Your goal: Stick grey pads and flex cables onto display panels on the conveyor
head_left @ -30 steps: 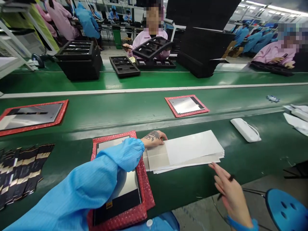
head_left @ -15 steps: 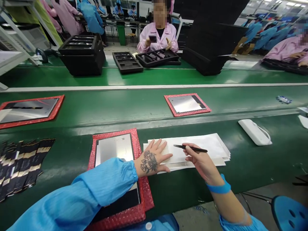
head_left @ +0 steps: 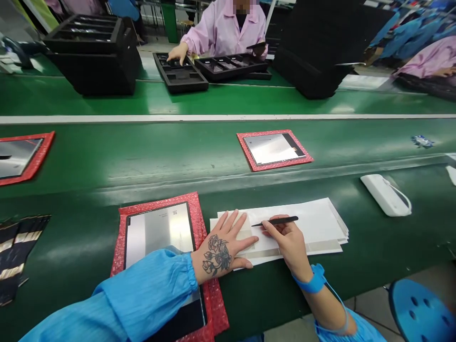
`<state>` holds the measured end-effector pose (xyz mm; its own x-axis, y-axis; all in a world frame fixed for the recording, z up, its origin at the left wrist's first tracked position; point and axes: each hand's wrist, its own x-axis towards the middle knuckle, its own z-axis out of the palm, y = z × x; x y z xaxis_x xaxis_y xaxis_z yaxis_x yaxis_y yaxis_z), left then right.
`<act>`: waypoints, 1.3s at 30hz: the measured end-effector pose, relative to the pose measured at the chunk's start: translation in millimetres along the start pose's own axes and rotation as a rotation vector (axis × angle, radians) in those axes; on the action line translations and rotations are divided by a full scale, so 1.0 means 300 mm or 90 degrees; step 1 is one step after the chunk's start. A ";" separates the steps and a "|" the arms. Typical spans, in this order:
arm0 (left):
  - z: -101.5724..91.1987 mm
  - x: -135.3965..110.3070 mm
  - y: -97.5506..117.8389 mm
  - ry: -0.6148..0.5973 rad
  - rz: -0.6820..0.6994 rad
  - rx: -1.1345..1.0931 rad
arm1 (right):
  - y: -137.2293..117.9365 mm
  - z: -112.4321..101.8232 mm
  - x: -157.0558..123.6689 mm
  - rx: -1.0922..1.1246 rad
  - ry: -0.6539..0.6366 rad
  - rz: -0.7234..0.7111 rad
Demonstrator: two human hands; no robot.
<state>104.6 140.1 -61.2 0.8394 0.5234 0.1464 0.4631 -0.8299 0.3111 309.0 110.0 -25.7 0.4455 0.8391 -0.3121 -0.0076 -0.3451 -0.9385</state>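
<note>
My left hand lies flat with its fingers spread on the left end of a stack of white sheets. Black tweezers are pinched in my right hand, their tip pointing left and low over the sheets, close to my left fingers. I cannot tell whether the tip touches the paper. Under my left forearm lies a display panel on red bubble wrap, partly hidden by the blue sleeve.
Another panel on red wrap lies further back. Dark strips sit at left, a white handheld device at right. Across the bench a person in pink reaches into a black tray. A blue chair stands at lower right.
My right hand has moved left with the tweezers, bringing their tip nearer my left hand. The view has tilted down slightly. The person opposite has put a hand to the left tray.
</note>
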 end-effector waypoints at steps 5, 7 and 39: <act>0.009 0.001 0.001 0.013 -0.006 -0.024 | -0.009 0.011 -0.012 -0.007 0.002 0.004; 0.009 0.000 -0.002 0.015 -0.009 -0.033 | -0.021 0.018 -0.014 0.000 -0.004 0.013; -0.213 -0.274 0.159 0.189 -0.268 -0.641 | -0.427 0.228 -0.326 0.182 -0.073 -0.222</act>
<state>39.5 69.7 1.6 0.5076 0.8612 0.0263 0.1412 -0.1132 0.9835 205.1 101.0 115.0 0.3641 0.9309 0.0298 -0.1286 0.0819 -0.9883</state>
